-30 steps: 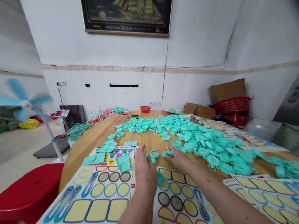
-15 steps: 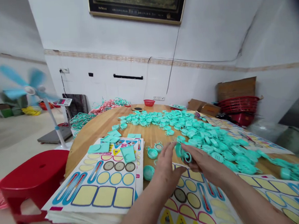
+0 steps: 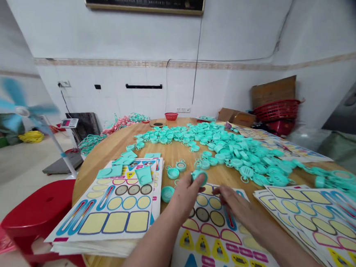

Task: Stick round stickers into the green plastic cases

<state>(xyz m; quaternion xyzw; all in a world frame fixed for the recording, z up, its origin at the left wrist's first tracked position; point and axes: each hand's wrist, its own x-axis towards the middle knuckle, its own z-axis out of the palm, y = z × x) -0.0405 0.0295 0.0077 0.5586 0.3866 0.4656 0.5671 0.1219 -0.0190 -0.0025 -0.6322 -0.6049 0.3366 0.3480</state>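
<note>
My left hand (image 3: 186,196) is closed on a round turquoise plastic case (image 3: 200,178), thumb pressed on its face. To the right, my right hand (image 3: 237,205) hovers over a printed sticker sheet (image 3: 201,240) with its fingers loosely bent and slightly apart; nothing shows in them. This sheet carries squares, circles, grey dials, half-rounds and yellow triangles. Just left of my left hand lie a turquoise round cup (image 3: 168,194) and a small looped case (image 3: 173,173). Behind it sits a case with a dial sticker on its face (image 3: 181,165).
A large pile of turquoise cases (image 3: 228,144) spreads across the wooden table (image 3: 95,146). Sticker sheets are stacked at left (image 3: 111,227) and right (image 3: 314,217); flat turquoise pieces (image 3: 143,175) lie on the left stack. A red stool (image 3: 41,204) and a spinning fan (image 3: 22,111) stand at left.
Both hands were together around the turquoise case. Now the left hand alone holds it, and the right hand has moved away over the sticker sheet. The view has shifted slightly.
</note>
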